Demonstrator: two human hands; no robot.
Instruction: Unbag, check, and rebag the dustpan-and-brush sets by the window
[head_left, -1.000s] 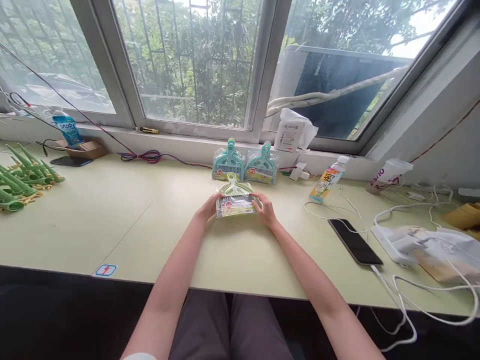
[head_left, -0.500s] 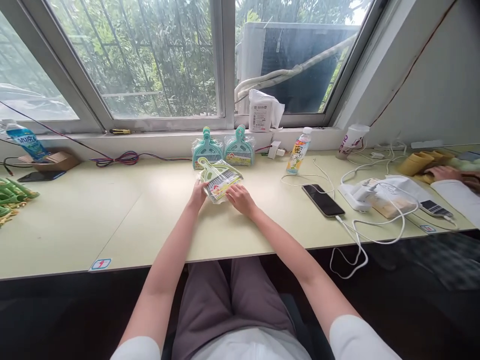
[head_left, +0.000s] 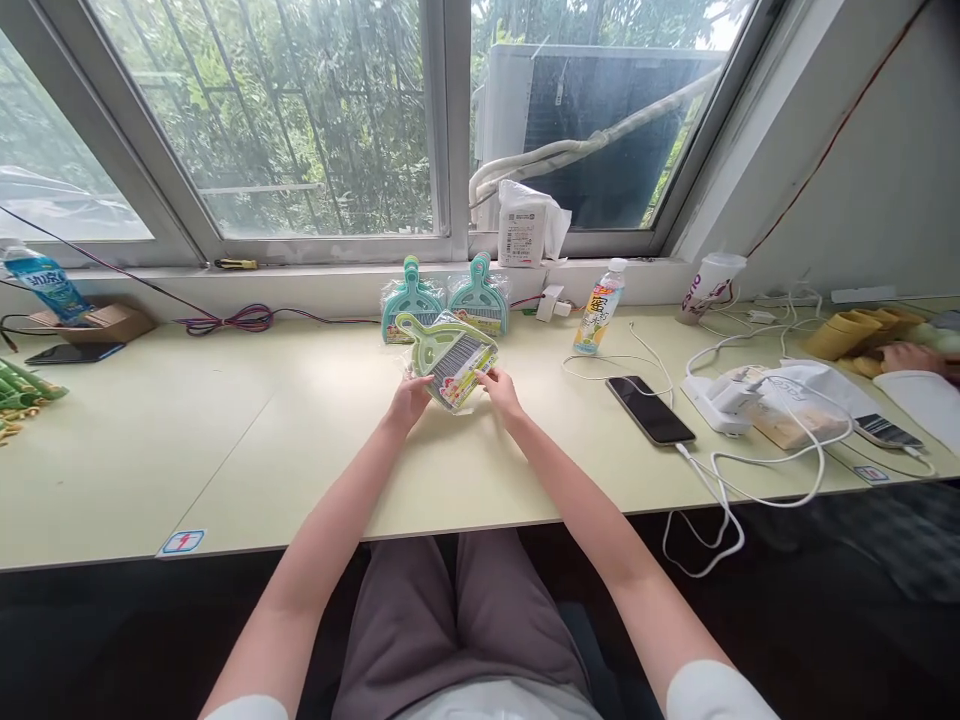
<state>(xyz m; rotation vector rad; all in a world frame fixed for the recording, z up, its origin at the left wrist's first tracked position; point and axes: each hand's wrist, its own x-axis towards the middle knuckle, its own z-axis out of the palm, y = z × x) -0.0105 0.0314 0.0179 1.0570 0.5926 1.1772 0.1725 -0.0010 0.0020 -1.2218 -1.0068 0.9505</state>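
Observation:
A light green dustpan and brush set (head_left: 450,358), wrapped in clear plastic, is held tilted above the table between my two hands. My left hand (head_left: 412,397) grips its lower left edge, thumb on the front. On the right edge, by the printed label, my right hand (head_left: 500,388) pinches the pack. Behind it, two teal dustpan sets stand upright against the wall below the sill: a left one (head_left: 411,300) and a right one (head_left: 478,298). The green set hides the lower part of the left one.
To the right stand a drink bottle (head_left: 599,308), a phone (head_left: 649,409) on a charging cable, a power strip (head_left: 716,405) and a plastic cup (head_left: 709,288). Another person's hand (head_left: 913,357) rests at far right. At left are a blue bottle (head_left: 46,285) and green items (head_left: 26,392).
The green dustpan set has turned to face me more and shifted slightly right. My right hand has moved from the label's front to the pack's right edge.

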